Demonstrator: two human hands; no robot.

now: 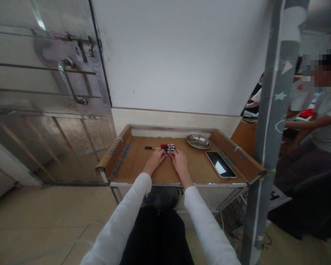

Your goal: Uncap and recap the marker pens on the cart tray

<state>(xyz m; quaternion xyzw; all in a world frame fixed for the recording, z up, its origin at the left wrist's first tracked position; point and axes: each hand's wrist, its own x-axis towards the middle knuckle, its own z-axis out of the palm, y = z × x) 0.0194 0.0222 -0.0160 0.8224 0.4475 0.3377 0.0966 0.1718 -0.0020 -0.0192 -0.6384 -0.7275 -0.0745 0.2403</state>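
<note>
Several markers (pixel 169 149) lie side by side on a cardboard-lined tray table (pixel 143 173), a red marker (pixel 165 145) at the far side of the group. A thin black pen (pixel 150 148) points out to the left. My left hand (pixel 155 160) rests at the near edge of the group with its fingertips drawn together. Opposite it, my right hand (pixel 180 161) has its fingers curled in the same way, the fingertips of both hands almost meeting. Whatever sits between the fingertips is too small and too covered to name.
Behind and to the right is a shallow metal dish (pixel 198 141). A phone (pixel 220 164) lies at the right, near the table's front edge. A grey post (pixel 273 110) stands beside the table, with a seated person (pixel 325 125) beyond it. A metal door (pixel 44 92) is at left.
</note>
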